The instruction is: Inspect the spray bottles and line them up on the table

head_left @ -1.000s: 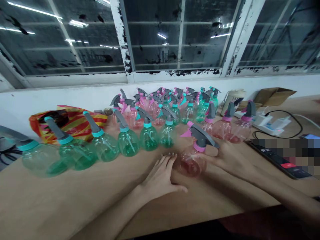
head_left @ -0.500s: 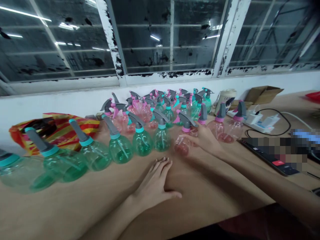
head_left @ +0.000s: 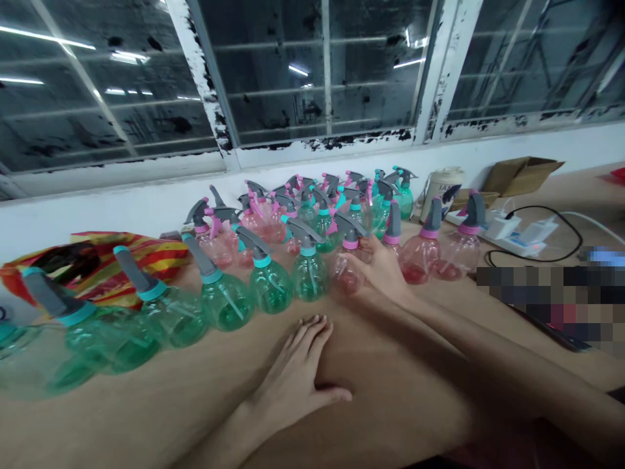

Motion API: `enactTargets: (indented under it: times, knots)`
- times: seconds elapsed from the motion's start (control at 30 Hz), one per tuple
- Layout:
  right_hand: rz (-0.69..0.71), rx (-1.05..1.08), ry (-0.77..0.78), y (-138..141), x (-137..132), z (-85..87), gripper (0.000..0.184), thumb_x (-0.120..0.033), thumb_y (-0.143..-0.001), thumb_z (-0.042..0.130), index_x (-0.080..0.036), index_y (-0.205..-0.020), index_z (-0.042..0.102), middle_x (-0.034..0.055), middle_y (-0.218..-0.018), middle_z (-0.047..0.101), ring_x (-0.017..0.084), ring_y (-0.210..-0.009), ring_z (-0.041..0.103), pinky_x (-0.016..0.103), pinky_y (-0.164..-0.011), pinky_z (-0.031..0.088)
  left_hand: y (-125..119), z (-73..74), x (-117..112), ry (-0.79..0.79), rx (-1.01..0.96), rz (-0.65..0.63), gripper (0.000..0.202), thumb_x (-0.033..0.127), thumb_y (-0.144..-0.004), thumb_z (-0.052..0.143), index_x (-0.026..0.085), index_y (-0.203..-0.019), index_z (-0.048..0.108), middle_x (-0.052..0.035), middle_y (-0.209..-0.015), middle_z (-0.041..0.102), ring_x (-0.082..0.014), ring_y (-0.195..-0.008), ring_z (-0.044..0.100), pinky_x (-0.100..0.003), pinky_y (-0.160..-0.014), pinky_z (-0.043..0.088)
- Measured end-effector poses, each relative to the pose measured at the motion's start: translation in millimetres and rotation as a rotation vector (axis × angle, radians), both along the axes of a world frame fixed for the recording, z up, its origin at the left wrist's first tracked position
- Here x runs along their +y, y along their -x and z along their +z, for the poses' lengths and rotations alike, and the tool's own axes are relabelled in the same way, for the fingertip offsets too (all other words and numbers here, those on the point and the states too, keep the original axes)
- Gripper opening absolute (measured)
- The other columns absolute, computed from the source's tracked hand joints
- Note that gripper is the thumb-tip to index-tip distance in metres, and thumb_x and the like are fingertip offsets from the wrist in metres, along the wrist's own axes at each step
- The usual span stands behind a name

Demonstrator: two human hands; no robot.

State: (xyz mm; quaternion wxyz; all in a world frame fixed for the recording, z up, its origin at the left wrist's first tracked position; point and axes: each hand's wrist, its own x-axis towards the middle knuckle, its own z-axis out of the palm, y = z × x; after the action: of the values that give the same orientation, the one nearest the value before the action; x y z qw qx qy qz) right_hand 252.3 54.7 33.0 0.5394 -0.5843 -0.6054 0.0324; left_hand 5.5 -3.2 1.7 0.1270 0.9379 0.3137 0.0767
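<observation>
My right hand [head_left: 381, 266] is stretched far forward and wrapped round a pink spray bottle [head_left: 347, 267] with a grey trigger head. That bottle stands on the wooden table [head_left: 205, 391] at the right end of a front row of green spray bottles [head_left: 268, 280]. My left hand [head_left: 297, 371] lies flat on the table nearer to me, fingers out and together, holding nothing. Behind the row is a cluster of several more pink and green spray bottles [head_left: 322, 202] against the wall.
A red and yellow striped bag [head_left: 97, 260] lies at the left. Two pink bottles [head_left: 442, 251] stand to the right of my hand. A power strip with cables [head_left: 517, 231], a white container [head_left: 442, 185] and a cardboard box [head_left: 520, 172] are at the far right.
My right hand has pushed the pink bottle away from me, from near my left hand up into line with the green bottles. My left hand has stayed flat in place.
</observation>
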Motion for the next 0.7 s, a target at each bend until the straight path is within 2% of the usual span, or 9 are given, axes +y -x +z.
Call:
enactTargets:
  times: [0.27, 0.43, 0.5, 0.6, 0.7]
  knots:
    - [0.008, 0.044, -0.024, 6.5, -1.0, -5.3, 0.048, -0.047, -0.083, 0.064, -0.015, -0.118, 0.058, 0.0177, -0.116, 0.069, 0.034, -0.113, 0.063, 0.051, -0.094, 0.048, 0.0, 1.3, -0.8, -0.014, -0.024, -0.004, 0.097, 0.072, -0.076, 0.063, 0.021, -0.15, 0.027, -0.0167, -0.151, 0.037, -0.038, -0.138, 0.032, -0.058, -0.109, 0.029]
    - [0.03, 0.066, -0.024, 1.0, -30.6, -6.9, 0.051, -0.043, -0.089, 0.058, -0.015, -0.131, 0.051, 0.0158, -0.132, 0.061, 0.028, -0.123, 0.057, 0.047, -0.102, 0.045, 0.0, 2.6, -0.5, -0.007, -0.014, -0.003, 0.095, 0.071, -0.077, 0.063, 0.022, -0.15, 0.027, -0.015, -0.152, 0.036, -0.0378, -0.139, 0.031, -0.058, -0.109, 0.029]
    - [0.027, 0.066, -0.012, -7.4, -47.6, -7.8, 0.044, -0.042, -0.091, 0.056, -0.017, -0.128, 0.055, 0.0133, -0.128, 0.064, 0.026, -0.117, 0.061, 0.044, -0.097, 0.05, 0.5, 1.7, -0.1, -0.01, -0.003, -0.004, 0.094, 0.07, -0.077, 0.064, 0.023, -0.15, 0.027, -0.0144, -0.153, 0.035, -0.037, -0.139, 0.03, -0.058, -0.11, 0.028]
    - [-0.031, 0.039, 0.017, -25.9, -68.1, -8.6, 0.031, -0.041, -0.092, 0.053, -0.019, -0.11, 0.065, 0.0111, -0.109, 0.072, 0.026, -0.097, 0.069, 0.041, -0.079, 0.056, 1.8, -0.2, 0.3, -0.013, 0.012, -0.011, 0.093, 0.071, -0.078, 0.061, 0.021, -0.15, 0.028, -0.0146, -0.153, 0.034, -0.0362, -0.14, 0.029, -0.057, -0.111, 0.028]
    - [-0.138, -0.021, 0.035, -45.6, -74.3, -6.3, 0.03, -0.043, -0.091, 0.052, -0.018, -0.1, 0.067, 0.0115, -0.1, 0.072, 0.026, -0.082, 0.069, 0.039, -0.067, 0.056, 2.5, -0.5, 0.5, -0.015, 0.013, -0.008, 0.09, 0.073, -0.081, 0.058, 0.021, -0.149, 0.03, -0.0142, -0.154, 0.033, -0.0357, -0.14, 0.029, -0.057, -0.111, 0.028]
